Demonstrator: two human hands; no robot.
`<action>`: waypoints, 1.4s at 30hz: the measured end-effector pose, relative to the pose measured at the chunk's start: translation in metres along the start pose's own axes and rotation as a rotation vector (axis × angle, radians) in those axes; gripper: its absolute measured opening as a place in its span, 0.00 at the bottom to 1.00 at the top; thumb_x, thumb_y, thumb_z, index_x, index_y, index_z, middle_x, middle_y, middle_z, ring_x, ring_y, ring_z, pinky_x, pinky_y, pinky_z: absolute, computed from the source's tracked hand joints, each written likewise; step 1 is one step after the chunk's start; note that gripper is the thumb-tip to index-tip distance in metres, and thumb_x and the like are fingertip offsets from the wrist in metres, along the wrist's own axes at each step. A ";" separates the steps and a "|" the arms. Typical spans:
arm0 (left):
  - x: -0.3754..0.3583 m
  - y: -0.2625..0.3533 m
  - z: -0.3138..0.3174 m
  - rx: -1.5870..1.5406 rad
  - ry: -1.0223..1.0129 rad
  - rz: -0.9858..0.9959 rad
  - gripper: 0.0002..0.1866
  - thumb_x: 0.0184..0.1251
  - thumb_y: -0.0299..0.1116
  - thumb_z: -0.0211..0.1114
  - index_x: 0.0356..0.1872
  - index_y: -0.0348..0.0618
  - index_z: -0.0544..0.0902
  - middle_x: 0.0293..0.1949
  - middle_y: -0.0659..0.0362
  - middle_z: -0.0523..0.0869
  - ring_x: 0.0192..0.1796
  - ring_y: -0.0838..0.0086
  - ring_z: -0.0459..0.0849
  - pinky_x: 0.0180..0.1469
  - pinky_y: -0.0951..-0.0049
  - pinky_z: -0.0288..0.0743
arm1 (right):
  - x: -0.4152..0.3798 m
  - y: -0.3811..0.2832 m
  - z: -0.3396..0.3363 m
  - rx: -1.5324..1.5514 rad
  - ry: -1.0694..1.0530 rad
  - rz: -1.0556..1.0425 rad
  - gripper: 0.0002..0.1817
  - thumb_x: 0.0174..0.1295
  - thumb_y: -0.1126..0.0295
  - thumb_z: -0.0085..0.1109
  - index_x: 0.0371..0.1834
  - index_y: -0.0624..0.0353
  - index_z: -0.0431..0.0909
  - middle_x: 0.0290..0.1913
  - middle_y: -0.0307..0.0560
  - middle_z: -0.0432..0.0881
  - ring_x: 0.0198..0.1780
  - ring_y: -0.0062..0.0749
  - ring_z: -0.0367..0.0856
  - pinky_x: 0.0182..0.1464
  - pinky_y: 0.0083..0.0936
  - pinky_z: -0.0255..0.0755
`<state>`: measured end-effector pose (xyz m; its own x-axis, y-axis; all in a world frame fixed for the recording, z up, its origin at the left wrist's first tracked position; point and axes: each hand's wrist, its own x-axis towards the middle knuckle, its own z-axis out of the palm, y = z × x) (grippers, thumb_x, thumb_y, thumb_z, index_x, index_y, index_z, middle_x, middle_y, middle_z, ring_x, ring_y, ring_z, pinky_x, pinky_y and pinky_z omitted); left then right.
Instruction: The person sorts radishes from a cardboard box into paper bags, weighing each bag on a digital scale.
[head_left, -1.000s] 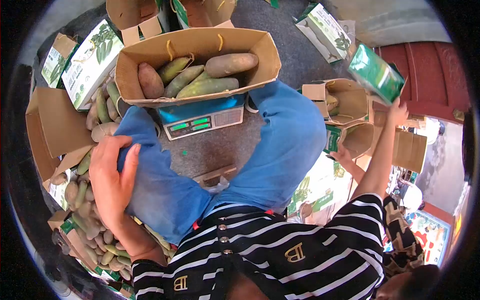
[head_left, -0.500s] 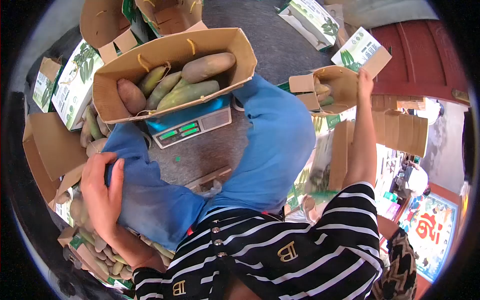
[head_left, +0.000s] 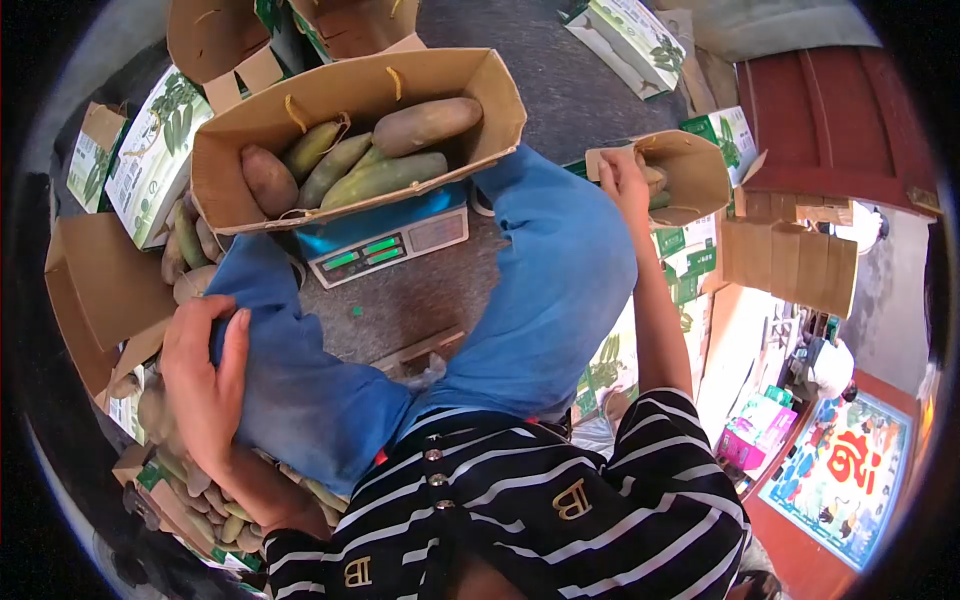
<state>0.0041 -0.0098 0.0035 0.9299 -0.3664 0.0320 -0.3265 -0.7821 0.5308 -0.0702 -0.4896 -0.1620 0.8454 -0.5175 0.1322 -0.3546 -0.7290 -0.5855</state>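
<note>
Where visible, dark floor (head_left: 490, 35); red door (head_left: 835, 130) at right; large carton (head_left: 345, 92) on scale (head_left: 438, 234), overhanging near edge; small carton (head_left: 700, 182), left flap (head_left: 594, 165) beneath right hand (head_left: 623, 180), grip indeterminable; left hand (head_left: 205, 370) loose, empty, on knee (head_left: 268, 285); produce (head_left: 428, 126) in large carton.

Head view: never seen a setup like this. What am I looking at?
No machine arm here, just a person's bare hands. One head-worn camera looks forward and down, so the wearer's own legs show. Between them, on a dark surface, is a scale with lit green readouts. It carries a large carton containing produce. The left hand rests at the left knee, holding nothing visible. The right hand is at the edge of a smaller carton; whether it grips is unclear.
</note>
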 end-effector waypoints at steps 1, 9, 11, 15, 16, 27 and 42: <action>0.000 0.000 0.001 0.003 0.005 0.007 0.07 0.62 0.28 0.63 0.37 0.35 0.78 0.32 0.49 0.80 0.36 0.57 0.79 0.41 0.66 0.71 | -0.004 -0.017 -0.004 0.063 -0.092 0.101 0.17 0.68 0.61 0.53 0.52 0.62 0.78 0.45 0.54 0.83 0.46 0.38 0.82 0.51 0.28 0.73; 0.002 -0.001 0.002 0.038 0.057 0.084 0.08 0.59 0.31 0.67 0.35 0.38 0.79 0.31 0.50 0.80 0.36 0.53 0.79 0.40 0.63 0.71 | -0.005 -0.131 -0.045 0.753 -0.432 -0.057 0.21 0.70 0.59 0.49 0.54 0.66 0.76 0.51 0.50 0.81 0.52 0.33 0.79 0.54 0.26 0.71; 0.003 -0.002 0.002 0.044 0.068 0.088 0.08 0.59 0.31 0.67 0.34 0.38 0.79 0.31 0.51 0.80 0.36 0.54 0.79 0.39 0.62 0.71 | -0.011 -0.165 -0.055 0.570 -0.565 -0.266 0.20 0.69 0.60 0.51 0.54 0.65 0.76 0.50 0.51 0.81 0.51 0.35 0.79 0.54 0.28 0.71; 0.002 -0.007 0.005 0.017 0.091 0.119 0.09 0.59 0.33 0.66 0.33 0.39 0.78 0.30 0.51 0.80 0.35 0.53 0.79 0.38 0.60 0.70 | -0.017 -0.192 -0.043 -0.030 -0.740 -0.518 0.18 0.64 0.62 0.56 0.51 0.63 0.77 0.50 0.54 0.80 0.51 0.44 0.80 0.54 0.34 0.70; 0.002 -0.008 0.006 0.018 0.097 0.134 0.09 0.60 0.34 0.66 0.33 0.39 0.78 0.29 0.51 0.80 0.34 0.53 0.78 0.38 0.60 0.70 | -0.017 -0.193 -0.038 -0.204 -0.745 -0.564 0.18 0.63 0.63 0.57 0.50 0.63 0.77 0.50 0.55 0.80 0.51 0.46 0.80 0.53 0.35 0.71; -0.004 -0.016 0.001 0.015 0.097 0.125 0.11 0.60 0.36 0.66 0.32 0.39 0.77 0.29 0.51 0.80 0.34 0.54 0.79 0.37 0.59 0.70 | -0.021 -0.200 -0.028 -0.257 -0.612 -0.543 0.17 0.63 0.63 0.57 0.50 0.63 0.77 0.48 0.55 0.80 0.50 0.50 0.79 0.53 0.36 0.71; -0.019 -0.032 -0.012 -0.027 0.163 0.075 0.11 0.61 0.36 0.65 0.31 0.38 0.78 0.29 0.50 0.81 0.36 0.54 0.80 0.39 0.60 0.71 | -0.033 -0.220 -0.030 -0.180 -0.595 -0.593 0.16 0.63 0.62 0.56 0.48 0.60 0.78 0.46 0.54 0.82 0.48 0.48 0.80 0.49 0.37 0.73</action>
<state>-0.0015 0.0282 -0.0043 0.9189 -0.3351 0.2080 -0.3934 -0.7411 0.5440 -0.0320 -0.3259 -0.0137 0.9620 0.2561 -0.0950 0.1966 -0.8906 -0.4101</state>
